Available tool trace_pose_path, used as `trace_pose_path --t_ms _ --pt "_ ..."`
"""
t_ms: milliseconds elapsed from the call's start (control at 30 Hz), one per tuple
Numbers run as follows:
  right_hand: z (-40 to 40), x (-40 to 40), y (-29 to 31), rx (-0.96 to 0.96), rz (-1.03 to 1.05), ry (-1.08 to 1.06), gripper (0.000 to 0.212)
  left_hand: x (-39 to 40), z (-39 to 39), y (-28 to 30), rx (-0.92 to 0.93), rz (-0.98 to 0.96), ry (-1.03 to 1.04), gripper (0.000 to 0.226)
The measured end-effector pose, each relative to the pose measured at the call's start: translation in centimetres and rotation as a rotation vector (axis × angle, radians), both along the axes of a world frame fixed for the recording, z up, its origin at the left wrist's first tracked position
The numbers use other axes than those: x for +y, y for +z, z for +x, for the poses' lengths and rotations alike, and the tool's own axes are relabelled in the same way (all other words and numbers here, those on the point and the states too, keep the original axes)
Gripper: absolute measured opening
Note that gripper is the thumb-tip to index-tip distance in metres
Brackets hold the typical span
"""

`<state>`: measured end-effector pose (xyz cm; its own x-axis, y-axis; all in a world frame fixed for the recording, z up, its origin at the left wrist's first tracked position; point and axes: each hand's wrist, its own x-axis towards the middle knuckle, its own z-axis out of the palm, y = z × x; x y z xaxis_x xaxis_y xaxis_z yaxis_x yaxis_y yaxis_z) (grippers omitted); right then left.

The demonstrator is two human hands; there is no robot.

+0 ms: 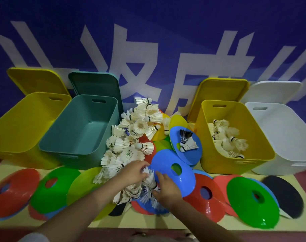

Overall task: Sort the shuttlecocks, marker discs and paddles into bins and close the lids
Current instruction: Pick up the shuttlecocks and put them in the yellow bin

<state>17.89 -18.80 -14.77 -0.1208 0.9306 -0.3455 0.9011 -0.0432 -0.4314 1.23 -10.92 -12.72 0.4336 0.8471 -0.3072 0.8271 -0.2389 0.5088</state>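
A big heap of white shuttlecocks [134,135] lies in the middle, between the bins. My left hand [133,172] and my right hand [166,187] close in from both sides on a clump of shuttlecocks [149,179] at the heap's near end, fingers curled around the feathers. Marker discs lie all over the front: red [14,187], green [253,201], blue [173,173] and yellow-green [82,184]. A tilted blue disc [192,154] carries two shuttlecocks, one black. A black paddle [284,194] lies at the right. The right yellow bin [236,159] holds several shuttlecocks.
Four open bins stand in a row against the blue banner wall: a yellow bin [17,137], a teal bin [75,149], the right yellow bin and a white bin [288,145]. Their lids [96,84] lean upright behind them. A second dark paddle [117,209] peeks from under the discs.
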Motion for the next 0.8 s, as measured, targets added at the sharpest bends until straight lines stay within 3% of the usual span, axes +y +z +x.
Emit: trace_pose_path --t_ms 200,367,667,800 --pt "-0.6 0.5 -0.6 -0.013 0.016 -0.074 0.073 0.1 -0.7 0.6 -0.117 0.034 0.02 0.034" --pt "-1.7 1.4 -0.4 -0.112 0.054 -0.069 0.071 -0.9 -2.8 2.4 -0.159 0.217 0.045 0.034" --pt "-2.2 3.0 0.2 -0.156 0.148 -0.02 0.048 -4.7 -6.9 2.0 0.108 0.207 -0.189 0.09" --pt "-1.7 3.5 0.6 -0.166 0.168 0.015 0.049 -4.4 -5.9 1.5 0.102 0.231 -0.154 0.074"
